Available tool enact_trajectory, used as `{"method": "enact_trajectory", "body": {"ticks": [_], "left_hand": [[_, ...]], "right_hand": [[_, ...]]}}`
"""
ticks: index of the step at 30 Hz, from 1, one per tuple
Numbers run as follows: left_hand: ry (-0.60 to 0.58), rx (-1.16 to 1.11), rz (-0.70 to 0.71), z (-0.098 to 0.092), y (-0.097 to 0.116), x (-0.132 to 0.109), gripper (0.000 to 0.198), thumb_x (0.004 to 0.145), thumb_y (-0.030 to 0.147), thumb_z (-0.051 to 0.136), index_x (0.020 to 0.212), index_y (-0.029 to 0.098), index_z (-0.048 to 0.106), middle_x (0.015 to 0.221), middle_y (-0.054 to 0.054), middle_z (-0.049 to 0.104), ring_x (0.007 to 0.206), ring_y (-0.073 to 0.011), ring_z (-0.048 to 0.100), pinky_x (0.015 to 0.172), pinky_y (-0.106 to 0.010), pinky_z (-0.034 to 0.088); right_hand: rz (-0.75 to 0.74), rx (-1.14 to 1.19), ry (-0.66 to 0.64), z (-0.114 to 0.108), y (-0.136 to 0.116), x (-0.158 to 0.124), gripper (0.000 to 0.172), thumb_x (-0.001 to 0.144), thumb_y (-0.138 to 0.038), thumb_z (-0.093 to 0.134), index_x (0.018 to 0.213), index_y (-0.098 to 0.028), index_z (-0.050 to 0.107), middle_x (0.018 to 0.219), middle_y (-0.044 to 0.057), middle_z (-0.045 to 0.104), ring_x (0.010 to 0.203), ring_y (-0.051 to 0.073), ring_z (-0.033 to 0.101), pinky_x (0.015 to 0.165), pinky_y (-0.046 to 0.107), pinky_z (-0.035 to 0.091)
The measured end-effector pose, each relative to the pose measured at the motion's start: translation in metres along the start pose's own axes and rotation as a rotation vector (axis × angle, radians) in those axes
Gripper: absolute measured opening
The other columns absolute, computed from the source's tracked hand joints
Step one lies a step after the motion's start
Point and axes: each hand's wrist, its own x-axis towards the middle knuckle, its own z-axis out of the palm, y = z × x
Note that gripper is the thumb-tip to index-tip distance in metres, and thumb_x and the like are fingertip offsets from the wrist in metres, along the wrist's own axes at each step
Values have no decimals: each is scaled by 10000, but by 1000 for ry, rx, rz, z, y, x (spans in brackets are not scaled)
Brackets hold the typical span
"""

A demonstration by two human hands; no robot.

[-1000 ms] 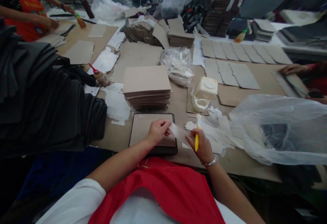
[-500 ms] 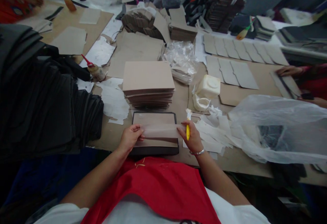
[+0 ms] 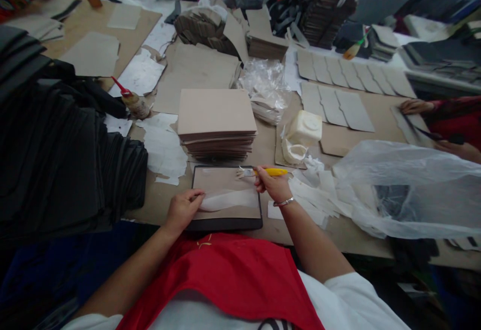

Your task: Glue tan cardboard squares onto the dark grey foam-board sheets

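Cluttered worktable (image 3: 165, 203): L hand (image 3: 182, 210) grip flat on paper strip (image 3: 229, 200), R hand (image 3: 272, 185) grip closed round yellow brush (image 3: 268, 172).

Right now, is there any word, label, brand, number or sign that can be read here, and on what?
No text is readable.
Red apron: a gold mark near its top edge, too small and blurred to read.
Dark mark at the frame's bottom edge: cut off, unreadable.
Yellow brush in the right hand: no print visible.
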Motion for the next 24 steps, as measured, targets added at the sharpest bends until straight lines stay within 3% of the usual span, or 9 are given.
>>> {"method": "enact_trajectory", "body": {"ticks": [3, 7, 10, 12, 14, 16, 18, 21, 24], "left_hand": [[35, 62, 229, -7, -3, -3, 199, 804, 291, 548, 854, 193, 714, 946, -51, 702, 909, -176, 641, 872, -303, 499], [-45, 120, 476, -19, 5, -11, 211, 845, 225, 513, 934, 202, 703, 1095, -71, 648, 964, -155, 623, 850, -260, 498], [-97, 150, 649, -24, 23, -13, 222, 855, 195, 505, 964, 209, 697, 1026, -73, 660, 919, -147, 616, 809, -261, 496], [-91, 153, 731, -24, 37, -12, 208, 846, 190, 520, 947, 219, 699, 928, -58, 681, 870, -152, 604, 806, -293, 488], [-77, 127, 758, -23, 46, -10, 191, 834, 183, 534, 918, 223, 700, 857, -42, 692, 858, -162, 592, 830, -326, 475], [-60, 58, 684, -21, 47, -7, 181, 834, 183, 529, 900, 213, 695, 828, -40, 693, 856, -162, 598, 830, -321, 476], [-31, -33, 503, -17, 43, -4, 173, 838, 207, 521, 884, 200, 688, 812, -38, 688, 794, -145, 615, 761, -277, 494], [17, -175, 155, -9, 30, 6, 165, 813, 270, 548, 870, 185, 677, 746, -17, 680, 623, -116, 613, 605, -224, 491], [46, -263, -69, 0, 17, 21, 198, 770, 323, 580, 855, 165, 663, 641, 7, 655, 515, -110, 584, 522, -212, 464]], "right_hand": [[17, -67, 134, -25, 1, -7, 399, 717, -523, 607, 857, -150, 581, 486, -39, 572, 345, 78, 505, 327, 165, 385], [-137, -99, 116, -43, 0, -33, 464, 794, -535, 538, 1085, -174, 543, 643, 0, 653, 439, 109, 588, 392, 202, 451], [-397, -182, -26, -19, 5, -44, 385, 881, -471, 444, 1176, -226, 473, 830, 31, 695, 679, 146, 670, 607, 289, 548], [-634, -293, -135, 7, 13, -45, 324, 872, -425, 492, 1130, -230, 480, 993, 62, 681, 917, 173, 651, 799, 356, 534], [-830, -414, -199, 30, 25, -42, 290, 828, -381, 575, 1063, -225, 504, 1057, 71, 655, 1008, 187, 609, 899, 390, 489], [-912, -520, -138, 42, 37, -37, 189, 825, -323, 583, 976, -223, 530, 941, 53, 662, 918, 183, 619, 888, 388, 488], [-912, -606, 3, 42, 47, -31, 76, 851, -278, 537, 902, -222, 539, 817, 36, 646, 822, 177, 620, 833, 369, 500], [-846, -692, 162, 27, 58, -23, 89, 857, -297, 523, 880, -211, 522, 783, 37, 627, 753, 177, 613, 723, 327, 505], [-753, -744, 248, 14, 62, -12, 137, 862, -334, 506, 899, -202, 500, 766, 29, 614, 678, 164, 600, 645, 294, 486]]}}
